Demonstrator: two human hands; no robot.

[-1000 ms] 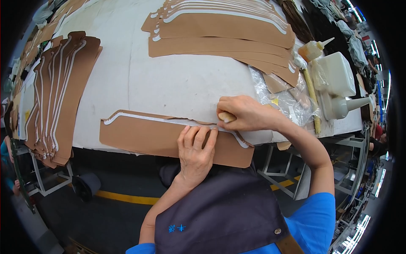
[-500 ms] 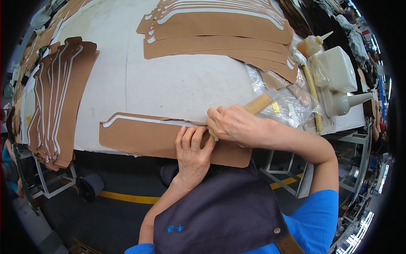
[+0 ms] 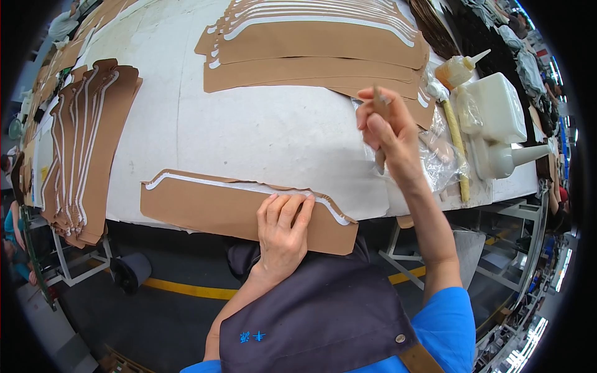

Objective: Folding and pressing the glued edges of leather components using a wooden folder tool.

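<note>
I see the left hand [image 3: 283,233] flat, fingers extended, atop the brown panel [image 3: 199,202]. The right hand [image 3: 393,132] grips a blurred tool [image 3: 380,107], apparently wooden; plastic bag [image 3: 443,166] and bottles [image 3: 497,112] are to its right, panel stack [image 3: 311,45] beyond it.

Below the left fingers [image 3: 285,211] spreads a dark purple-grey apron [image 3: 323,308] bearing small bright-blue embroidery [image 3: 252,336]; rightward of those fingers and lower sit a round metal snap [image 3: 400,339] and brown strap [image 3: 421,358]. Well below the right fingers [image 3: 364,112] shows a plain, short blue sleeve [image 3: 446,317].
</note>
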